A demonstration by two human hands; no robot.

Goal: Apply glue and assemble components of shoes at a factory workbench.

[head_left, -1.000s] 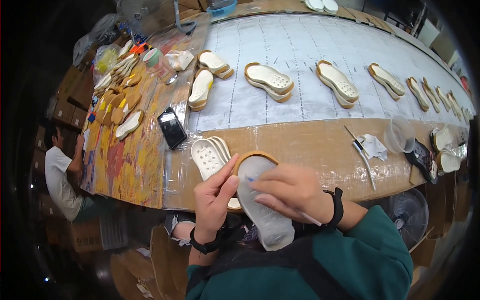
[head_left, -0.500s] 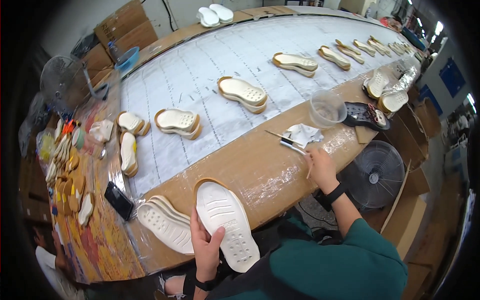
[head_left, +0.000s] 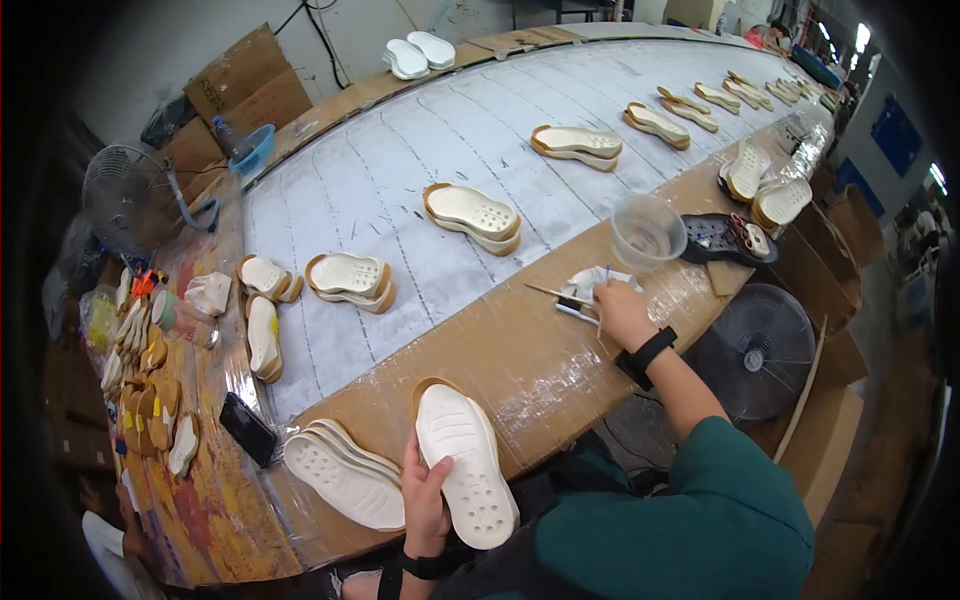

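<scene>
At the near edge of the bench (head_left: 520,345), well to the near left of the clear tub (head_left: 648,233), a white-and-tan sole (head_left: 467,465) is held by the left hand (head_left: 427,500), its fingers wrapped at the side and its thumb laid on the face. The white face is crossed by shallow curved ridges and dotted with round holes toward the near end; a tan rim is seen around the far end. Farther left of the tub, stacked white soles (head_left: 345,470) and a black phone (head_left: 248,428) are laid.

Just near-left of the tub, a thin blue-tipped stick (head_left: 607,270) is pinched by the right hand (head_left: 622,312), its fingers drawn together over crumpled white paper (head_left: 580,285). A black sole-shaped piece (head_left: 715,240) is set just right of the tub.

Beyond the tub, a white surface (head_left: 330,190) is marked with dashed lines. Far to its left, dark printing is borne by a cardboard box (head_left: 245,85), too small to be read.
</scene>
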